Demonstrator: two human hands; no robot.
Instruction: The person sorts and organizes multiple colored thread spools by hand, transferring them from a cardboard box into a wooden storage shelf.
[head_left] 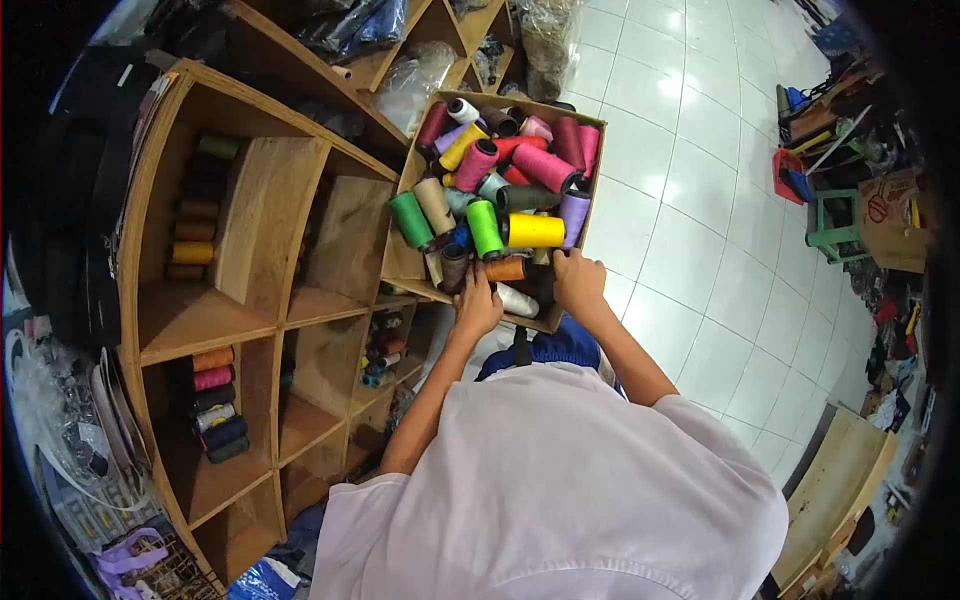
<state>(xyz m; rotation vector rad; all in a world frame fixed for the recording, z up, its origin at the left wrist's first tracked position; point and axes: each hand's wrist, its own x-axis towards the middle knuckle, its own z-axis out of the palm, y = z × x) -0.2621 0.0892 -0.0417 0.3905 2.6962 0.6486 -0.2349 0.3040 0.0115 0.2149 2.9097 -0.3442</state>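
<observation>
A cardboard box [597, 190] full of thread spools in many colours stands in front of me. My left hand [477, 303] is at its near side, among the spools, beside a dark brown spool [454, 268] and an orange spool [504, 269]. Its fingers are bent, and their tips are partly hidden. At the near right part of the box is my right hand [578, 280], close to a purple spool [574, 219], with its fingers curled and what they hold, if anything, hidden. A yellow spool [535, 231] and a bright green spool [485, 229] lie between and beyond the hands.
Wooden shelving [283, 325] with compartments rises on the left, with stacked spools [214, 390] in some. Plastic bags [415, 80] lie beyond the box. White floor tiles [690, 250] extend right, towards a green stool [835, 226] and a wooden piece [835, 500].
</observation>
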